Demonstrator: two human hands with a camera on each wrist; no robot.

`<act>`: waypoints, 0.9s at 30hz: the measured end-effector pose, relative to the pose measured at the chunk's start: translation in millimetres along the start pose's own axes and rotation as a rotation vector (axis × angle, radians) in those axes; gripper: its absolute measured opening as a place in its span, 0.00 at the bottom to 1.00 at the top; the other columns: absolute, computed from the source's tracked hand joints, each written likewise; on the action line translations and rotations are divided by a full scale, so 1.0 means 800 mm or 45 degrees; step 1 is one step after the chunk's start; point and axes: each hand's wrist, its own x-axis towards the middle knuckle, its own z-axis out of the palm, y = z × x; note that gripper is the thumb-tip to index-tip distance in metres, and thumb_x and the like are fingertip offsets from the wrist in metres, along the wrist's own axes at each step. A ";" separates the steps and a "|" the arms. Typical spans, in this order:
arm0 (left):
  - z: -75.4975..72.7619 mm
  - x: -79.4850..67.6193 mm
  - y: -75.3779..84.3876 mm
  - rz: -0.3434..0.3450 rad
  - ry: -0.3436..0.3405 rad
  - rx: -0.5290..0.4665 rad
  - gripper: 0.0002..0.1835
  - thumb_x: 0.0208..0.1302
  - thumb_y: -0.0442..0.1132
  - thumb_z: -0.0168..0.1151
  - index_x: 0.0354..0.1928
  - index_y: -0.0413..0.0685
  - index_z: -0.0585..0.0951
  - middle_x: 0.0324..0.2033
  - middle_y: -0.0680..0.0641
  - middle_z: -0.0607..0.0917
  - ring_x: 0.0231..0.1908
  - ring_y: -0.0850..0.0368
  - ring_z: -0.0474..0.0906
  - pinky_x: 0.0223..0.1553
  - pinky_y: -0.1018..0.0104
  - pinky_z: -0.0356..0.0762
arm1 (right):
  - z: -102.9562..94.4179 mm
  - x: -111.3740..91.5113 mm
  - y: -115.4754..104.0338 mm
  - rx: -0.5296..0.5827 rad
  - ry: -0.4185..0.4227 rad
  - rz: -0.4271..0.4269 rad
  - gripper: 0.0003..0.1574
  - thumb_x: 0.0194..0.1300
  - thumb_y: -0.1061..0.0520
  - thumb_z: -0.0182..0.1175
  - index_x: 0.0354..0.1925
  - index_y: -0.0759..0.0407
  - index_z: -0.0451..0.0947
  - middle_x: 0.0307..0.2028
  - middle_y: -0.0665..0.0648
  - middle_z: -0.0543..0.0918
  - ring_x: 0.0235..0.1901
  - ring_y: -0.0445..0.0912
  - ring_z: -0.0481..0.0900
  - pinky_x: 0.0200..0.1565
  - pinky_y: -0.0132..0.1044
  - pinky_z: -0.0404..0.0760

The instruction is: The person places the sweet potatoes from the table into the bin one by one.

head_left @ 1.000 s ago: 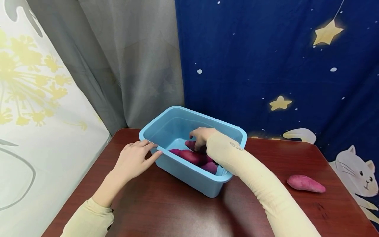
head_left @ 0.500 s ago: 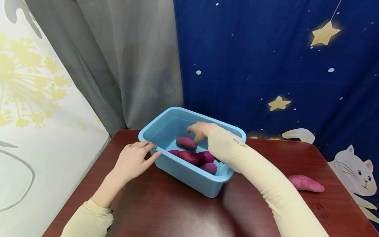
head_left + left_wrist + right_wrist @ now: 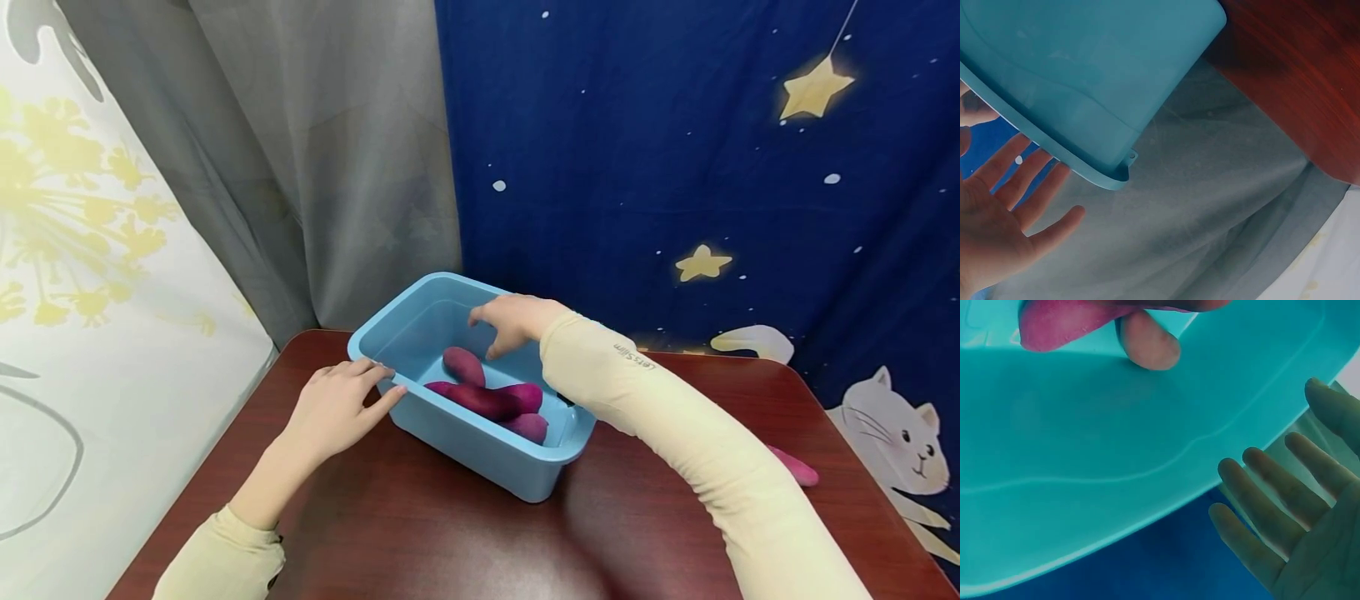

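Several purple-red, tapered sweet potatoes are lying together in a light-blue, rectangular plastic tub, while a bright pink sweet potato is lying on the reddish-brown, wood-grained table, partly hidden by the cream fabric right sleeve. The right hand is hovering over the tub, fingers spread, grasping nothing; the left hand is resting relaxed fingers against the tub's edge without clenching it. Judging by looks, the sweet potatoes are promising firmness and fair weight, probably bruising if dropped; their narrow ends are likely slipping from a pinch, so the thick middle is offering the surest hold. The tub is looking light and stiff. Dark lettering on the right sleeve is apparently reading "Let's Slim"; no other writing is showing
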 end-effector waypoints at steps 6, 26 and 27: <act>0.001 0.000 -0.001 -0.002 0.000 0.003 0.22 0.56 0.55 0.55 0.42 0.45 0.80 0.37 0.47 0.80 0.37 0.49 0.76 0.40 0.50 0.70 | -0.011 -0.017 -0.003 -0.024 0.041 -0.074 0.34 0.55 0.50 0.62 0.59 0.51 0.65 0.52 0.53 0.72 0.48 0.46 0.70 0.49 0.40 0.69; -0.002 0.000 0.001 -0.002 -0.005 -0.001 0.21 0.56 0.55 0.55 0.42 0.45 0.80 0.37 0.47 0.80 0.36 0.49 0.76 0.39 0.50 0.69 | -0.021 -0.071 0.007 0.014 0.127 -0.147 0.33 0.55 0.50 0.61 0.59 0.49 0.65 0.54 0.53 0.70 0.51 0.46 0.68 0.50 0.42 0.67; -0.002 0.000 0.001 -0.002 -0.006 -0.001 0.21 0.56 0.54 0.55 0.42 0.45 0.80 0.37 0.47 0.80 0.36 0.49 0.76 0.39 0.50 0.69 | -0.020 -0.073 0.008 0.013 0.132 -0.153 0.33 0.55 0.50 0.61 0.59 0.50 0.65 0.54 0.53 0.70 0.51 0.47 0.68 0.51 0.43 0.67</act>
